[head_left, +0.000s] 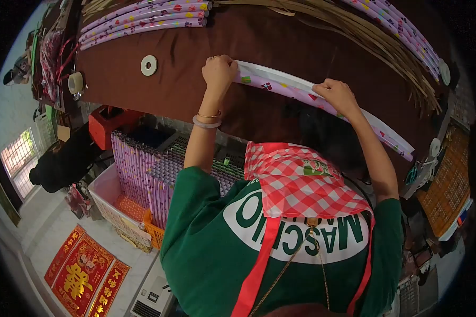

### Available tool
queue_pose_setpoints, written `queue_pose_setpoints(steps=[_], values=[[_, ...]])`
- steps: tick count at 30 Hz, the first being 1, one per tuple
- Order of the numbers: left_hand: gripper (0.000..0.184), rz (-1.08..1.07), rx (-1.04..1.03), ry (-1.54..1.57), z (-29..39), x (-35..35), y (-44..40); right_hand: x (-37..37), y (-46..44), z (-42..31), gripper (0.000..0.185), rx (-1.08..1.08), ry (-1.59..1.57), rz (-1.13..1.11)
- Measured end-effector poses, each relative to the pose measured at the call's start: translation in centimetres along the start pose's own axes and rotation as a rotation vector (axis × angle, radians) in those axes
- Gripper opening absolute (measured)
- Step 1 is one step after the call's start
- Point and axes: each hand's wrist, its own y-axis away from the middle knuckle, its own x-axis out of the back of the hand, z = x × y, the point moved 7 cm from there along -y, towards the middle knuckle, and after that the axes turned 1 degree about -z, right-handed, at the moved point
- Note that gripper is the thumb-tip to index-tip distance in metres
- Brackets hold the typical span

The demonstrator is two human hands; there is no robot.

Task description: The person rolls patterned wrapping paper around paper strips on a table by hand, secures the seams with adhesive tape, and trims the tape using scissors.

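Observation:
A long strip of purple patterned wrapping paper [280,90], with white along its far edge, runs across the brown cloth in front of me. It looks folded or partly rolled lengthwise. My left hand [220,71] is closed on its left end, knuckles up, and that end is hidden under the fingers. Further along, my right hand [337,96] pinches the white edge between thumb and curled fingers. Past my right wrist the paper's other end lies loose near the table's front edge.
Finished purple patterned tubes [148,21] lie at the back left, more tubes [396,37] at the back right. Brown strips [354,34] stretch beside them. A white tape roll [149,65] sits left, near a tape dispenser [75,83]. Below stands a bin [116,203] beside upright tubes.

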Motion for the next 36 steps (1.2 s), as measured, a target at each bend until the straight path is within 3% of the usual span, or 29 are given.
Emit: queue_pose_setpoints(steps=[8, 10, 14, 20, 36], values=[[0.013, -0.083, 0.082, -0.086, 0.3, -0.2, -0.4, 0.5, 0.4, 0.2, 0.045, -0.043, 0.079, 0.02], [0.014, -0.094, 0.081, -0.092, 0.3, -0.3, -0.4, 1.0, 0.8, -0.3, 0.049, 0.062, 0.202, 0.082], [0.015, -0.103, 0.106, -0.127, 0.2, -0.6, -0.5, 1.8, 1.7, 1.4, 0.06, 0.069, 0.233, 0.057], [0.016, -0.113, 0.074, -0.118, 0.2, -0.6, -0.8, 4.8, 4.0, 6.2, 0.055, 0.134, 0.063, 0.088], [0.019, -0.176, 0.102, -0.1, 0.6, 0.2, -0.7, 4.7, 5.0, 7.0, 0.051, 0.032, 0.592, 0.338]])
